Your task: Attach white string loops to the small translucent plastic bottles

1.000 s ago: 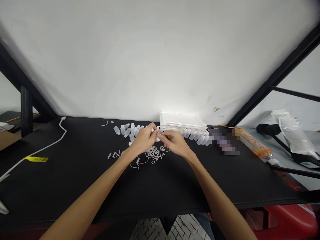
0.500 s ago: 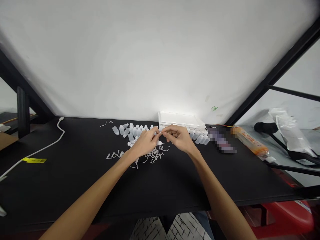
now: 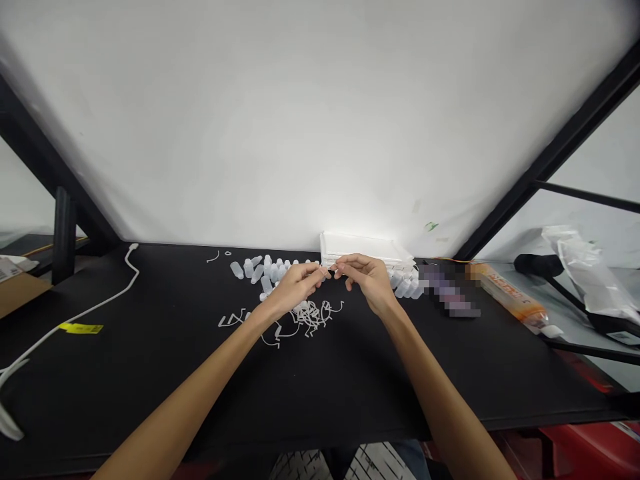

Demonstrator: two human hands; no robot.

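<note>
My left hand (image 3: 299, 283) and my right hand (image 3: 369, 277) meet over the table, each with thumb and forefinger pinched together. Between their fingertips shows a tiny whitish piece (image 3: 332, 268), too small to make out its kind. Beneath and left of the hands lies a tangle of thin curved white tubes (image 3: 310, 315), bent at their ends. Behind my left hand are several small translucent plastic bottles (image 3: 273, 270), partly hidden by it. More bottles (image 3: 409, 285) lie in a row beyond my right hand.
A stack of white flat sheets or boxes (image 3: 365, 247) rests against the wall. Rightward lie a blurred-out dark packet (image 3: 453, 293) and an orange-and-clear plastic package (image 3: 510, 293). A white cable (image 3: 107, 305) with a yellow tag (image 3: 83, 329) runs along the left. Black frame bars stand at both sides.
My fingertips have drawn slightly apart, with a thin whitish piece now showing between them. The whole view has shifted a little, so the table sits lower and farther right.
</note>
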